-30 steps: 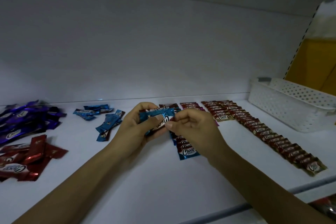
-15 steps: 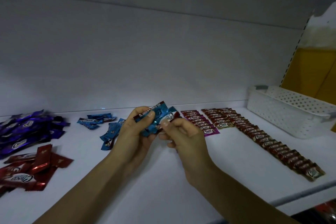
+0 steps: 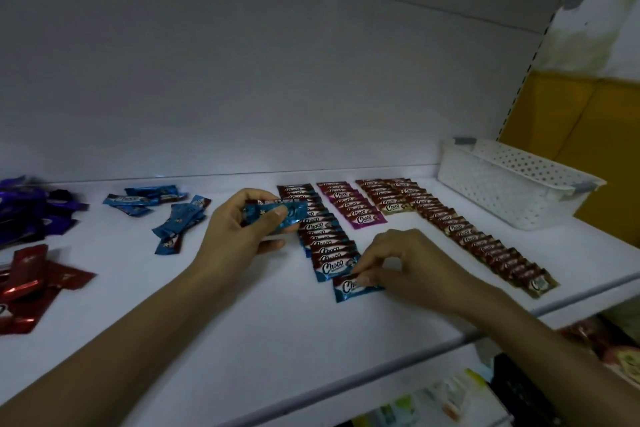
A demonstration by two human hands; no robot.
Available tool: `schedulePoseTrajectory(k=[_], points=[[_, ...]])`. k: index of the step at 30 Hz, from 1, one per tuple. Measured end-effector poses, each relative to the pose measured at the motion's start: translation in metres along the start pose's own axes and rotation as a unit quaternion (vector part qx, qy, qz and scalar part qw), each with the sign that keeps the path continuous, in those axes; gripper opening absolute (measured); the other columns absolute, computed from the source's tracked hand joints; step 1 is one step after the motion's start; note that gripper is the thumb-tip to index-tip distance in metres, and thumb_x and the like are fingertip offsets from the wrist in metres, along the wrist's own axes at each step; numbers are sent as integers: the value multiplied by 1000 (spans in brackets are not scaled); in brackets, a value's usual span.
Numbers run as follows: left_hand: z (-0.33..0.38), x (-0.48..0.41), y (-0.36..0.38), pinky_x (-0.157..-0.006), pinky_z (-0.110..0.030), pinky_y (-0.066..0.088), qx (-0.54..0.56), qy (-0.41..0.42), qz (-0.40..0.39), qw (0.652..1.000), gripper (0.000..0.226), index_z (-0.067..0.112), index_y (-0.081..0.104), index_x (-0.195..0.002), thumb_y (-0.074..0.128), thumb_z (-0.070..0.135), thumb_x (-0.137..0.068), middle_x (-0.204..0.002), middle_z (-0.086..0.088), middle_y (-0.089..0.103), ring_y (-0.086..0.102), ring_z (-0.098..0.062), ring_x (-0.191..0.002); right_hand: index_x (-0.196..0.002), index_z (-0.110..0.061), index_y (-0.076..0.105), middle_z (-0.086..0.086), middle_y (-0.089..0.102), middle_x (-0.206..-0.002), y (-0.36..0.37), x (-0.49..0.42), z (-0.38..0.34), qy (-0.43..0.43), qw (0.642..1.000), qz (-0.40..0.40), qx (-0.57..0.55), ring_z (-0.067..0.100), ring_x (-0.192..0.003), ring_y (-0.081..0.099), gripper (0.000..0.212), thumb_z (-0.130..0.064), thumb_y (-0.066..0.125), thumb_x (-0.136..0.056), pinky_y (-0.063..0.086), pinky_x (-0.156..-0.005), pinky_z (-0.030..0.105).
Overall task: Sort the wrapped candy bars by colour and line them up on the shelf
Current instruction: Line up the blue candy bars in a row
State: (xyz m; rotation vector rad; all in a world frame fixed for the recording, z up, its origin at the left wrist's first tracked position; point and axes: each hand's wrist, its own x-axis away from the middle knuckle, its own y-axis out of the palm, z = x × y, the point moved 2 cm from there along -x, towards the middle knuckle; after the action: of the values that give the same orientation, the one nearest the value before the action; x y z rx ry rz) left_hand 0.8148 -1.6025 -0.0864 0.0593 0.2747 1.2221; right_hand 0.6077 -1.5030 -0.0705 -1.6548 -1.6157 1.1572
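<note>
My left hand [image 3: 239, 236] grips a small bunch of blue wrapped bars [image 3: 277, 213] above the white shelf [image 3: 242, 340]. My right hand [image 3: 412, 263] pinches one blue bar [image 3: 349, 288] that lies flat at the near end of the blue row [image 3: 322, 236]. To the right run a short purple-pink row [image 3: 353, 206], a short gold row [image 3: 384, 196] and a long gold-brown row [image 3: 485, 239]. Loose blue bars [image 3: 169, 218] lie at the back left, purple bars [image 3: 27, 208] and red bars [image 3: 27, 284] at the far left.
A white perforated basket [image 3: 512, 184] stands at the back right of the shelf. The shelf's back wall is close behind the rows. Below the front edge, a lower shelf holds other packaged goods [image 3: 433, 399].
My right hand has taken one blue bar from the bunch and moved it down to the near end of the blue row. My left hand stays raised with the remaining bars.
</note>
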Motion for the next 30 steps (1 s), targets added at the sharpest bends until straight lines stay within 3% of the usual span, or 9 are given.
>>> schedulePoseTrajectory(k=[7, 12, 15, 17, 22, 24, 26, 28, 30], points=[[6, 7, -1, -44, -17, 49, -71, 47, -10, 996, 13, 16, 62, -94, 66, 20, -83, -80, 3, 75, 71, -13, -67, -92, -35, 74, -26, 47, -89, 10, -14, -8, -70, 989, 41, 122, -3, -91, 40, 14, -43, 66, -84, 23, -90, 26], [8, 6, 0, -42, -16, 44, -100, 70, -23, 992, 20, 16, 63, -93, 66, 28, -77, -74, 1, 74, 69, -12, -59, -84, -30, 64, -21, 55, -87, 13, -13, -7, -65, 987, 80, 123, -2, -87, 47, 11, -39, 69, -81, 30, -92, 27], [7, 9, 6, -41, -15, 42, -108, 91, -40, 989, 28, 11, 62, -90, 69, 30, -72, -71, -1, 73, 67, -11, -54, -85, -27, 65, -18, 62, -78, 12, -11, -13, -48, 988, 136, -49, -2, -77, 58, 4, -29, 68, -85, 44, -75, 15], [8, 12, 11, -41, -14, 42, -117, 102, -54, 986, 29, 9, 60, -88, 70, 29, -70, -68, -2, 72, 65, -10, -51, -86, -28, 65, -17, 65, -73, 13, -15, -24, -34, 975, 114, -186, -3, -74, 62, 6, -22, 66, -86, 48, -66, 12], [10, 16, 11, -45, -11, 44, -143, 147, -75, 976, 17, 13, 62, -80, 69, 26, -72, -64, 1, 70, 64, -9, -50, -80, -7, 63, 9, 68, -77, 16, -25, -40, -16, 950, 108, -293, 20, -72, 67, 7, -9, 64, -87, 57, -66, 26], [11, 17, 10, -46, -11, 45, -158, 165, -73, 971, 8, 19, 63, -81, 67, 25, -77, -64, 8, 70, 65, -6, -53, -81, -9, 63, 6, 70, -76, 14, -25, -37, 25, 927, 116, -355, 19, -68, 66, 8, -13, 63, -88, 56, -65, 24], [15, 18, 7, -48, -14, 49, -267, 256, -51, 928, 8, 23, 64, -79, 67, 27, -84, -64, 17, 68, 66, -2, -57, -86, -13, 64, 0, 70, -74, 13, -24, -35, 65, 909, 109, -397, 12, -65, 63, 9, -20, 60, -90, 52, -64, 20], [21, 19, 2, -49, -21, 52, -431, 410, -25, 804, 19, 17, 70, -81, 61, 31, -91, -68, 18, 67, 64, -4, -54, -96, -12, 67, 4, 72, -79, 17, -23, -34, 120, 871, 82, -470, 15, -67, 65, 29, -38, 59, -85, 52, -66, 23], [28, 21, 1, -45, -21, 46, -526, 527, -24, 667, 37, 9, 73, -77, 51, 32, -95, -61, 4, 65, 57, -13, -44, -96, -13, 70, 7, 74, -83, 22, -22, -39, 150, 850, 50, -502, 16, -70, 67, 50, -54, 57, -70, 52, -66, 23]])
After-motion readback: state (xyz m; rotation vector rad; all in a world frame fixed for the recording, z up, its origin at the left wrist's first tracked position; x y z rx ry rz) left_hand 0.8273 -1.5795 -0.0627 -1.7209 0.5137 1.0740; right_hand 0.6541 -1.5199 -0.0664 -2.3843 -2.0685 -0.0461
